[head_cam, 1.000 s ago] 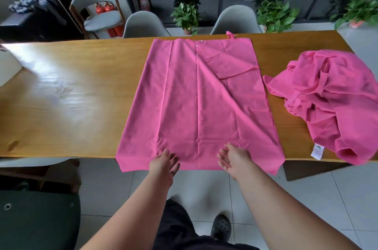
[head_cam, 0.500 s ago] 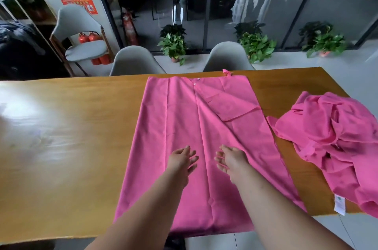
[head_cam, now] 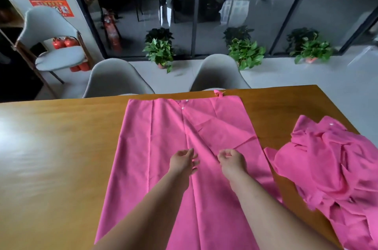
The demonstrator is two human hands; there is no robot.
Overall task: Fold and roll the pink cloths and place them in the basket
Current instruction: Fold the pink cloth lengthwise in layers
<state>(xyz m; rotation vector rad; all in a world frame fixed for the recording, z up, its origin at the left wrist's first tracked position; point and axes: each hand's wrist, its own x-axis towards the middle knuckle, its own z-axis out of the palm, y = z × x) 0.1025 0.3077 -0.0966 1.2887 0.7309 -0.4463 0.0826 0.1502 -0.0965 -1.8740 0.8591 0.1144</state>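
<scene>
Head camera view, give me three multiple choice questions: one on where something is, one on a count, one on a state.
1. Where is the crumpled pink cloth relative to the spread pink cloth? A to its right; B to its left; C on top of it.
2. How many grey chairs stand at the far edge of the table? A one; B two; C four.
3. What state is the spread pink cloth in? A rolled up; B spread open on the table; C hanging from a chair.
Answers: 1 A, it is heaped at the table's right end. 2 B, two chair backs show just behind that edge. 3 B, it lies opened out across the tabletop.
</scene>
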